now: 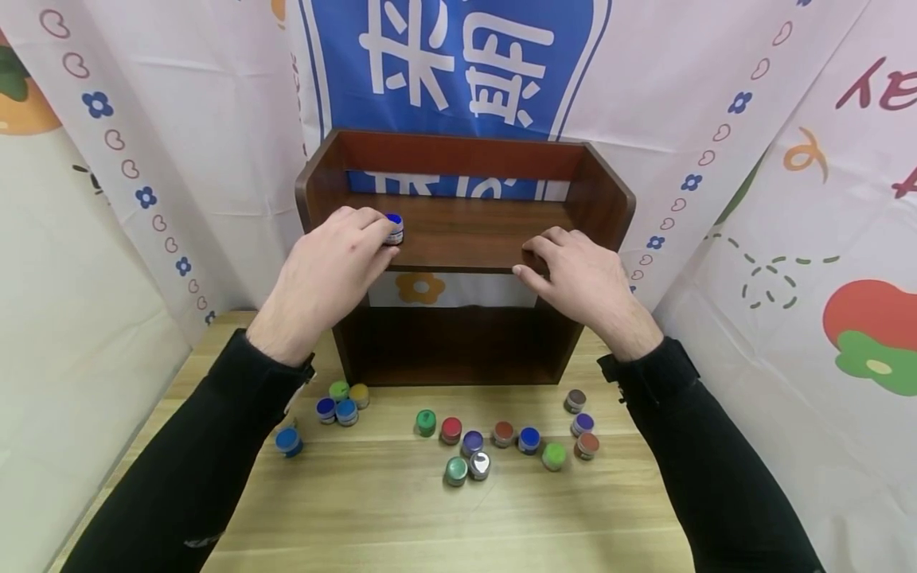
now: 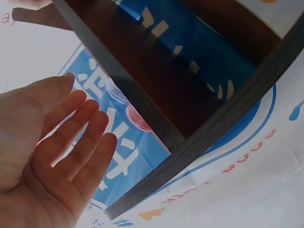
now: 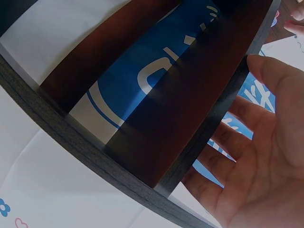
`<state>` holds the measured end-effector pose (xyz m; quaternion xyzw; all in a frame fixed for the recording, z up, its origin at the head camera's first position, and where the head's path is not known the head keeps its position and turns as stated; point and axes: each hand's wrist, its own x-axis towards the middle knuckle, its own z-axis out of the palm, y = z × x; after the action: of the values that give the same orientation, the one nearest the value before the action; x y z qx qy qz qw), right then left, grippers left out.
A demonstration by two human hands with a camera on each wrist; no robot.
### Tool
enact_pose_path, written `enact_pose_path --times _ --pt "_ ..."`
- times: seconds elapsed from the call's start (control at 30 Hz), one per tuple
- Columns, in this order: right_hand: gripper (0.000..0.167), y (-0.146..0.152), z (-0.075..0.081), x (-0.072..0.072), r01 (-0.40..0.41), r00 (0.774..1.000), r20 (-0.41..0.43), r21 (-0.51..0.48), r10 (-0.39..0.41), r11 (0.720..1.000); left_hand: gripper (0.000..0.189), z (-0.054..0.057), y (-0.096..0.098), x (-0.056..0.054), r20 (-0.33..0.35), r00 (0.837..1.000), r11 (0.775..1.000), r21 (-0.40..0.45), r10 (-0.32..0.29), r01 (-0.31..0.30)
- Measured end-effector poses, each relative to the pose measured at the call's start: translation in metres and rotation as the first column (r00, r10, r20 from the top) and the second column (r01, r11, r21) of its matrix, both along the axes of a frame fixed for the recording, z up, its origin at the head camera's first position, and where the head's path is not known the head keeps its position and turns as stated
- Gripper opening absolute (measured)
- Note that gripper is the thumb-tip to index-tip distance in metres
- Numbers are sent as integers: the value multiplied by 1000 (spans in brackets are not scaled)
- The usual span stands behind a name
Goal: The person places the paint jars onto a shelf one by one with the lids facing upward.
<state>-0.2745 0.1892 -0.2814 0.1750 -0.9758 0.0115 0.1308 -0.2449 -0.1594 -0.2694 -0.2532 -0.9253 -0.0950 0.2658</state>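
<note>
My left hand [image 1: 325, 267] is over the left part of the upper board of a dark brown wooden shelf [image 1: 473, 247]. Its relaxed fingers reach beside a small blue-lidded paint jar [image 1: 393, 229]. From below, the left wrist view shows the palm with nothing in it. A bluish jar [image 2: 116, 91] and a pink one [image 2: 137, 118] peek past the board's edge there. Over on the right, my right hand [image 1: 576, 274] rests loosely at the front edge of the same board, its thumb [image 3: 268, 69] right at the edge and its palm bare.
Several small jars stand on the wooden table [image 1: 387, 517] before the shelf: a left cluster with a yellow-lidded jar [image 1: 360, 395], a lone blue jar [image 1: 289, 442], a middle row with a red jar [image 1: 450, 430], and a right group with a purple jar [image 1: 583, 424]. Printed cloth [image 1: 229, 159] hangs behind.
</note>
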Motion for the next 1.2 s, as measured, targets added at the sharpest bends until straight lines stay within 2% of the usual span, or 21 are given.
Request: enact_pose_path --times 0.3,0.63,0.77,0.97,1.2 --pt "59 0 0 0 1 1000 3 -5 -1 1000 35 -16 -3 18 -2 1000 1000 0 -25 25" --pt "59 1 -1 -1 4 1000 5 -10 -4 1000 29 -37 -10 32 -16 998 998 24 -65 65" --pt "59 1 -1 -1 9 1000 7 -9 -9 1000 29 -48 -12 36 3 998 998 25 -63 63" --pt "59 1 -1 0 9 1000 7 -11 -9 1000 30 -63 -16 41 55 998 999 28 -28 26" --pt "59 1 -1 0 7 1000 3 -8 -7 1000 29 -84 -18 41 86 996 999 28 -39 37"
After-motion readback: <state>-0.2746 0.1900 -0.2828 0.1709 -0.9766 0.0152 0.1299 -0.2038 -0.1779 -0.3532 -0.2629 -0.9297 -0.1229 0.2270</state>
